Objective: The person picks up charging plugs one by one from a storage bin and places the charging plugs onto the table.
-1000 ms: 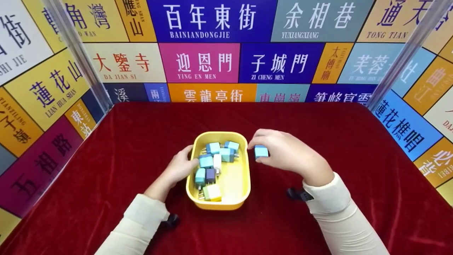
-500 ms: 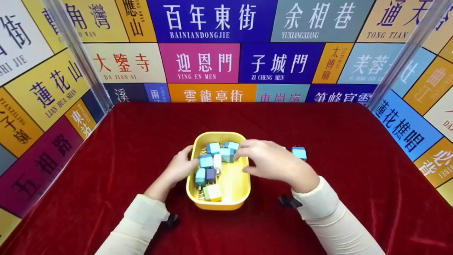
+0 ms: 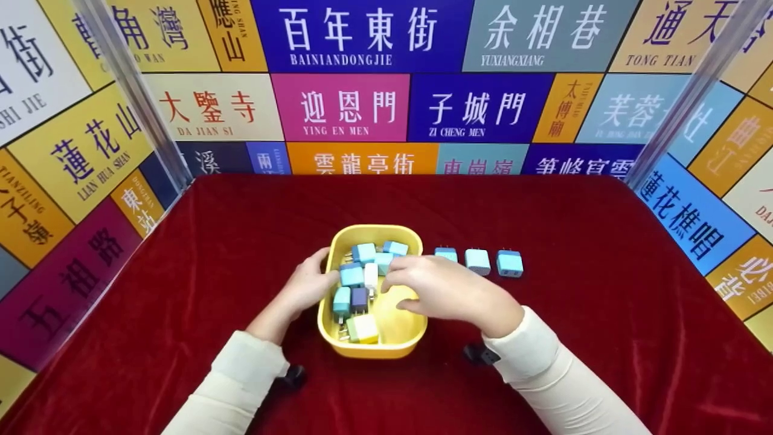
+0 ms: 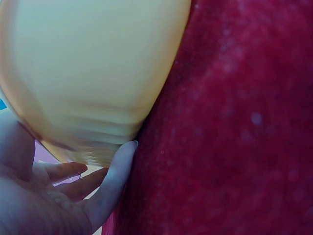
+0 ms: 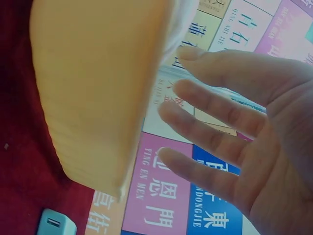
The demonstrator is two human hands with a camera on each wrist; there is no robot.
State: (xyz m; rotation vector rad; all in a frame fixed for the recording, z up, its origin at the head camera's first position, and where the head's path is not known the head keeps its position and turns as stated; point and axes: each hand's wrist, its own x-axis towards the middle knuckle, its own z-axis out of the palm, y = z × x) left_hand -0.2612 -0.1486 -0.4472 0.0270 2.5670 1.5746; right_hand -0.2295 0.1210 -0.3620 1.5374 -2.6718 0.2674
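A yellow tub (image 3: 373, 350) holds several USB wall chargers, mostly light blue, with a dark purple one (image 3: 359, 299), a white one (image 3: 371, 278) and a green-and-yellow one (image 3: 363, 329). My left hand (image 3: 309, 283) grips the tub's left side, thumb at the rim and fingers against the outer wall (image 4: 98, 63) in the left wrist view. Over the tub's right side hovers my right hand (image 3: 453, 291), its fingers spread and holding nothing in the right wrist view. It partly covers a light blue charger (image 3: 383, 261).
Three light blue chargers stand in a row right of the tub: a left one (image 3: 445, 254), a middle one (image 3: 477, 261) and a right one (image 3: 509, 264). A red velvet cloth (image 3: 241, 211) covers the table. Signboard panels (image 3: 338, 109) and clear posts (image 3: 682, 90) border it.
My right hand has let go of a blue charger at the left end of the row and moved left over the tub. My left hand and the tub have stayed put.
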